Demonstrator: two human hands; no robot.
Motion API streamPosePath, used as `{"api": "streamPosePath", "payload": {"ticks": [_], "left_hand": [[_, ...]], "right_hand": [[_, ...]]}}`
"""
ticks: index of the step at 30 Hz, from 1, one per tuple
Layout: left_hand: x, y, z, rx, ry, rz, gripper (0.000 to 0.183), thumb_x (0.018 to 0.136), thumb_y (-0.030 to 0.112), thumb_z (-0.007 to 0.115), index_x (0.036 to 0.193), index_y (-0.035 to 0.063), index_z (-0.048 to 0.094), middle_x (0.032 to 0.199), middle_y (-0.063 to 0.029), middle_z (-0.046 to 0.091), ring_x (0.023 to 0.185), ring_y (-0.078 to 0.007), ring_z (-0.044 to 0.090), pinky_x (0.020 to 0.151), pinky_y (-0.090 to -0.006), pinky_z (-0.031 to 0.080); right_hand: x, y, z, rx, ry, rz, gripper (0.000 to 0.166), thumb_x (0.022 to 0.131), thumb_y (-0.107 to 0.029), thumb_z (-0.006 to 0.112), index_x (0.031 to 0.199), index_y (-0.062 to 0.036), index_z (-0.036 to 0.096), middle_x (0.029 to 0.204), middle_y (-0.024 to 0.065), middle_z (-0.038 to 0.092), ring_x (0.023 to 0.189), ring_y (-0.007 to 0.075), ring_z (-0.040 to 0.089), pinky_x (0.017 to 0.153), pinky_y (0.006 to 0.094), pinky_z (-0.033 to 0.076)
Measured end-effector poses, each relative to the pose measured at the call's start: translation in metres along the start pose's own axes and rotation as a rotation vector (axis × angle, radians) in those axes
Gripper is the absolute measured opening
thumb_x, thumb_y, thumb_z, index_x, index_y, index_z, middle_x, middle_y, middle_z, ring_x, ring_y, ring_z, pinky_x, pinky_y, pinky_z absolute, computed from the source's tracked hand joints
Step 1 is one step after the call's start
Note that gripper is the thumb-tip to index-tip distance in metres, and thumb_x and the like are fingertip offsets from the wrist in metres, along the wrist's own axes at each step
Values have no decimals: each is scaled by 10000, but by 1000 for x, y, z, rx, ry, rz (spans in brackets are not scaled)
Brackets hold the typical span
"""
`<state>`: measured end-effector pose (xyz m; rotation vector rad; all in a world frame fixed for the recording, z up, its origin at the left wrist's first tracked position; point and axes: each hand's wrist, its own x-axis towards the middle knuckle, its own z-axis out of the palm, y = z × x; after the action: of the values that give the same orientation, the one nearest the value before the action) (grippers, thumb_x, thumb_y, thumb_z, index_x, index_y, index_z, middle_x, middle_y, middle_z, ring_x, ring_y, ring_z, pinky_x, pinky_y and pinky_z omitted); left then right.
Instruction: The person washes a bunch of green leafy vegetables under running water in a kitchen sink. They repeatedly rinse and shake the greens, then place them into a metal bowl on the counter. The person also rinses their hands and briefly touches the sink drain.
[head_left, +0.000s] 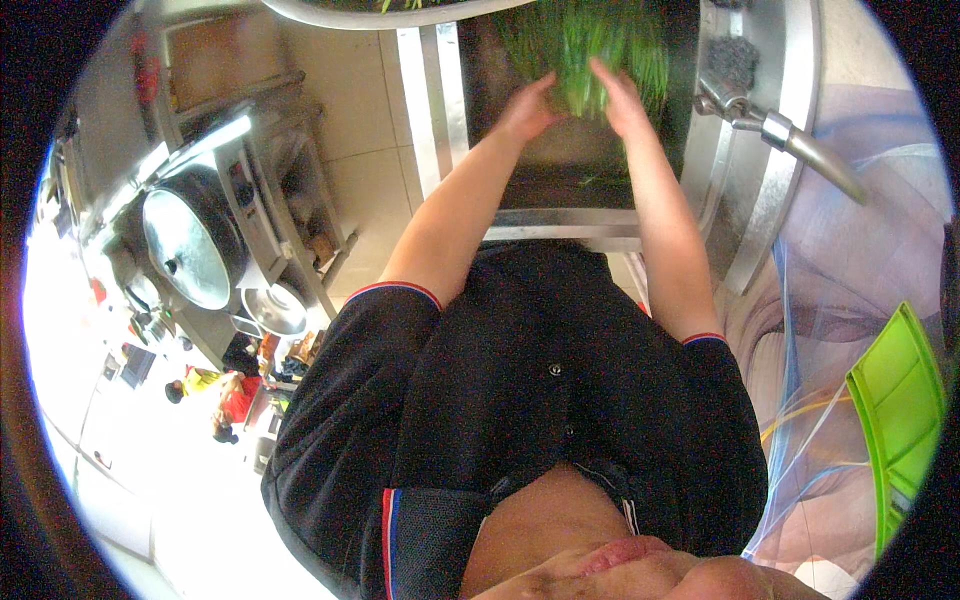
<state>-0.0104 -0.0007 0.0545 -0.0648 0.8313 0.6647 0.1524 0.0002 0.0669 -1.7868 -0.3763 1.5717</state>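
Long, thin green leafy vegetables (592, 45), blurred at the top centre, lie over a dark metal sink basin (555, 191). My left hand (532, 109) reaches in from the left side of the picture, fingers spread beside the greens. From the other side my right hand (619, 94) touches the bunch, its thumb and fingers apart. The greens lie between both hands; some fingers are hidden by them. A few loose green bits rest low in the basin.
A metal faucet (814, 157) juts over the sink's right rim, near a dark scouring pad (731, 64). A round metal rim (405, 16) crosses the top. Lidded cookware (187, 247) stands left; two people (232, 397) are farther off. A green plastic rack (900, 420) is at right.
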Motion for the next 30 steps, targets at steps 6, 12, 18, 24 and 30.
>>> {"api": "streamPosePath", "payload": {"ticks": [6,12,18,24,30], "left_hand": [[10,-3,-9,141,-49,3,485,808,386,577,1186,101,474,1141,-79,549,1003,-253,543,867,-473,423],[19,3,-7,83,33,12,754,775,526,552,1324,77,296,1353,-117,333,1228,-275,332,997,-472,264],[21,3,6,29,-41,6,672,836,498,483,1323,75,295,1335,-148,349,1200,-290,373,984,-447,314],[12,1,33,39,98,1,568,898,427,407,1270,6,324,1223,-169,446,1086,-283,461,913,-404,392],[10,0,28,26,125,-55,515,898,397,432,1225,1,387,1155,-172,488,1019,-266,492,864,-397,416]], "right_hand": [[-2,-6,2,15,-117,-36,740,658,-316,756,1210,34,408,1199,143,475,1087,227,445,907,335,335],[14,14,-22,297,-167,114,444,752,-262,684,1095,-28,530,1141,73,530,1049,164,473,919,325,330],[30,26,-25,348,-119,34,527,813,-375,588,1203,-44,460,1064,82,574,977,205,530,865,353,409],[-35,7,75,-334,290,-145,548,888,-419,398,1212,24,408,1231,206,426,1127,305,403,937,379,317],[-11,28,71,-205,236,-190,605,909,-425,336,1291,43,298,1327,228,334,1237,345,312,1014,378,252]]}}
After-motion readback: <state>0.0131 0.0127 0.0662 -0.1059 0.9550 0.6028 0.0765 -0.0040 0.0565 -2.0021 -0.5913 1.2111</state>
